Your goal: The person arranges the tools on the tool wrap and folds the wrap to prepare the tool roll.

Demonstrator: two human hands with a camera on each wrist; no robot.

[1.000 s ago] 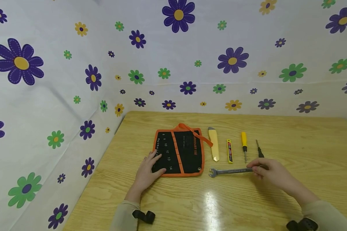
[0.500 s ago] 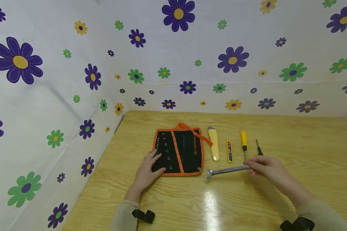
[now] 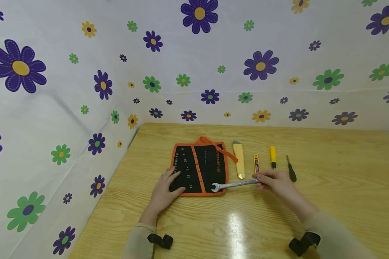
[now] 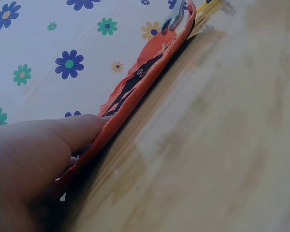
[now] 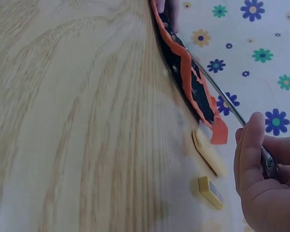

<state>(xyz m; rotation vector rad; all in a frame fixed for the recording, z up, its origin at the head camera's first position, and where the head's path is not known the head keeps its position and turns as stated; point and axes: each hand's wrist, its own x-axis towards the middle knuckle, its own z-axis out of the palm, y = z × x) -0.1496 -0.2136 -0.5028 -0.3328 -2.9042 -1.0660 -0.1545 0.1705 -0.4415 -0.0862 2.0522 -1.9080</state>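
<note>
A black tool pouch (image 3: 210,162) with orange edging and printed size numbers lies flat on the table. Resting on its near left corner is my left hand (image 3: 163,189), fingers spread and the thumb (image 4: 84,130) over the orange edge. My right hand (image 3: 275,183) pinches a silver wrench (image 3: 236,184) by one end between thumb and fingers. The wrench's open-ended jaw points left and overlaps the pouch's near right part in the head view. In the right wrist view the wrench (image 5: 222,94) slants up over the pouch (image 5: 186,72), and its other end sits within the hand.
Right of the pouch lie a yellow utility knife (image 3: 238,160), a small yellow blade case (image 3: 256,163), a yellow-handled screwdriver (image 3: 273,156) and a black-handled one (image 3: 291,172). An orange strap (image 3: 228,154) trails toward the knife. Flower-patterned cloth (image 3: 181,61) borders the wooden table (image 3: 343,162).
My right hand has lifted the wrench off the table and carried it left, so its jaw now overlaps the pouch. The left hand stays in place on the pouch.
</note>
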